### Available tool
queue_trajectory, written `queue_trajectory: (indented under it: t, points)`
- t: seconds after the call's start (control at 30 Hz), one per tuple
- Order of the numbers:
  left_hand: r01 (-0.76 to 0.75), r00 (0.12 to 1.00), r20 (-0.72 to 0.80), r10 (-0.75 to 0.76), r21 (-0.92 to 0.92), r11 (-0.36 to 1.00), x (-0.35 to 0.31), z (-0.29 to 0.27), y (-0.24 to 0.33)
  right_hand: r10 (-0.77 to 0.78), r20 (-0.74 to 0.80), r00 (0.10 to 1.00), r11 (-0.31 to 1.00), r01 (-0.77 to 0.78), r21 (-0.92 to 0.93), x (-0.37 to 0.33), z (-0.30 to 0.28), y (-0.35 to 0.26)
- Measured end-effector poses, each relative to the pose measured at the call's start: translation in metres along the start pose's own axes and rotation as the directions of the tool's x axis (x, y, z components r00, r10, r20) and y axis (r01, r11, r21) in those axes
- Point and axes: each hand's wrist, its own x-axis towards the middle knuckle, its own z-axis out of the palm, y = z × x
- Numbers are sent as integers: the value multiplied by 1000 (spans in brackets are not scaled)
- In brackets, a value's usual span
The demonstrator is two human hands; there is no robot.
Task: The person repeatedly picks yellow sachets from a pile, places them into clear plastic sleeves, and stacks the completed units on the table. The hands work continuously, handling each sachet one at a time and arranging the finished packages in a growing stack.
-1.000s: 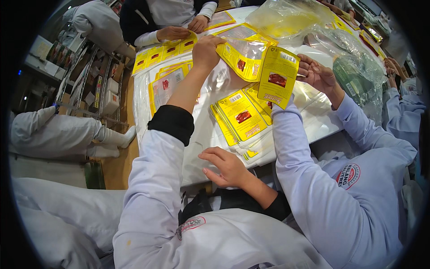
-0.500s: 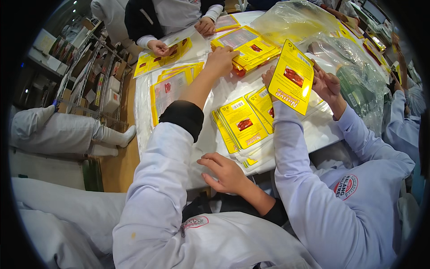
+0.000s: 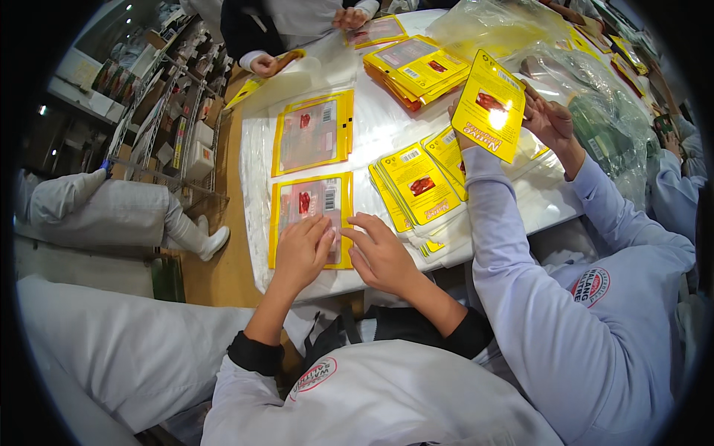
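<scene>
A flat yellow-bordered pouch with a see-through window lies on the white-covered table in front of me. My left hand rests on its near part with the fingers stretched out. Close to its right edge is my right hand, fingers apart and holding nothing; whether the fingertips touch the pouch I cannot tell. Just beyond lies a small pile of similar pouches. To the right, stacks of yellow printed pouches sit beside my right hand.
At my right a co-worker's hands hold up a yellow pouch. A taller pouch pile stands farther back, near crumpled clear plastic. Another person's hands work across the table. Wire shelving stands at the left.
My left hand has come back from the far pile to the near left, onto a pouch now lying there. My right hand has shifted slightly forward. The head view has turned a little.
</scene>
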Motion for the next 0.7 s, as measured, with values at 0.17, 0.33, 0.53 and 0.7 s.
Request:
queue_trajectory:
  t: [0.17,0.33,0.53,0.7]
  points:
    - [-145,968,-154,-199,-988,62,56,-20,78,131,380,916,885,65,-461,3,18,-3]
    - [-138,989,-92,-118,-866,-481,130,-17,211,26,265,964,910,87,-405,-15,22,15]
    - [-333,927,-331,-174,-943,21,119,1,161,56,288,956,940,46,-338,-1,5,6]
    - [-275,922,-320,-219,-937,214,41,-21,46,249,358,900,939,-133,-318,15,6,10]
